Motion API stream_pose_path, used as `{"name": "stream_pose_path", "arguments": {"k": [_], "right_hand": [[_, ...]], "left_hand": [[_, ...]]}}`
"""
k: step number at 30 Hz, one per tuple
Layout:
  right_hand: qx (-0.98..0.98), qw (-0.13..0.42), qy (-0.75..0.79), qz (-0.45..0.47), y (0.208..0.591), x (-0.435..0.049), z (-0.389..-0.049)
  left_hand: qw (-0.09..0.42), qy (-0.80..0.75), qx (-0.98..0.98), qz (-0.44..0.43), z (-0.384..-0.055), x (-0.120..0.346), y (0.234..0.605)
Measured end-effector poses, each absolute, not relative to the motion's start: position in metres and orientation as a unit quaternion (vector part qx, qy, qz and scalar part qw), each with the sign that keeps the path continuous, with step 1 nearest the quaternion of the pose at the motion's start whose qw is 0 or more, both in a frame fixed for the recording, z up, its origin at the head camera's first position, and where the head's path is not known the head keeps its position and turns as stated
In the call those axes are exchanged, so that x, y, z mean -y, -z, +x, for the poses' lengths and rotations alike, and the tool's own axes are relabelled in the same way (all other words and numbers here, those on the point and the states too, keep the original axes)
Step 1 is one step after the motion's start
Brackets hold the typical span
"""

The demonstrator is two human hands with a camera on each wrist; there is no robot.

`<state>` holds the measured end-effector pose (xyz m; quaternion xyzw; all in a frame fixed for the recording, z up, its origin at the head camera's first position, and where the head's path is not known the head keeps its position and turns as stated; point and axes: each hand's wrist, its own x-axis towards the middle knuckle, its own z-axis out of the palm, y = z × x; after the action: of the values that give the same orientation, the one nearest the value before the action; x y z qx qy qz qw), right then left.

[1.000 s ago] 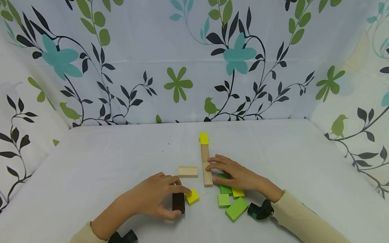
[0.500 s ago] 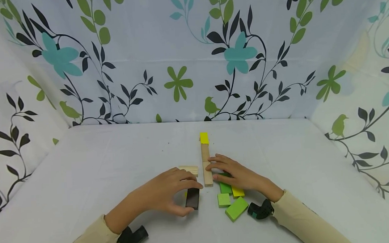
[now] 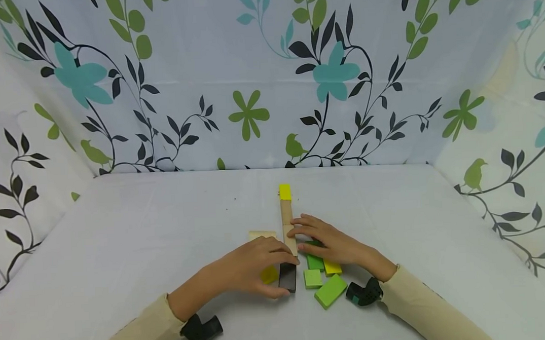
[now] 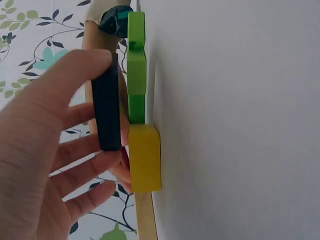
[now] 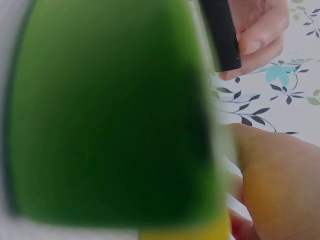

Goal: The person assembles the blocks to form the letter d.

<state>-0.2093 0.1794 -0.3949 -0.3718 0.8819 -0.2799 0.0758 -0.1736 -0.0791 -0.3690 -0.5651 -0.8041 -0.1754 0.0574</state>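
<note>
My left hand [image 3: 251,264] pinches a black block [image 3: 287,278] between thumb and fingertips. In the left wrist view that black block [image 4: 107,105] hangs above the tabletop. It lines up with the near end of a straight row: two plain wooden blocks [image 3: 286,212] with a yellow block [image 3: 284,192] at the far end. My right hand [image 3: 332,243] lies along the row's right side, its loosely bent fingertips at the wooden blocks. Beneath that hand a dark green block [image 3: 315,262] is partly covered. Under the left hand sits another yellow block [image 3: 269,275], partly hidden.
Two light green blocks, one small [image 3: 312,279] and one longer [image 3: 330,291], lie near the right wrist beside a yellow block [image 3: 332,268]. Left of the row is a loose wooden block [image 3: 262,234]. Patterned cloth [image 3: 182,82] hangs behind the white table [image 3: 164,210].
My left hand has carried the black block rightward, from left of the loose yellow block to the near end of the row. My right hand has stayed in place.
</note>
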Motion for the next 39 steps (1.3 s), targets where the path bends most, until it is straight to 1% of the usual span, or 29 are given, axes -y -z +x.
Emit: {"name": "stream_pose_path", "arguments": {"k": [11,16,25,39], "right_hand": [[-0.882,0.074,0.282,-0.371,0.393,-0.179,-0.208],[-0.882,0.075,0.283,-0.369,0.395,-0.179,-0.208],[-0.880,0.072,0.284,-0.373,0.395,-0.179,-0.209],[-0.878,0.068,0.286,-0.378,0.395,-0.179,-0.209]], "left_hand": [[0.033,0.146,0.830,-0.537,-0.170,0.069,0.376],[0.041,0.139,0.837,-0.527,-0.169,0.069,0.379],[0.085,0.135,0.834,-0.529,-0.169,0.066,0.384],[0.099,0.133,0.831,-0.532,-0.168,0.064,0.385]]}}
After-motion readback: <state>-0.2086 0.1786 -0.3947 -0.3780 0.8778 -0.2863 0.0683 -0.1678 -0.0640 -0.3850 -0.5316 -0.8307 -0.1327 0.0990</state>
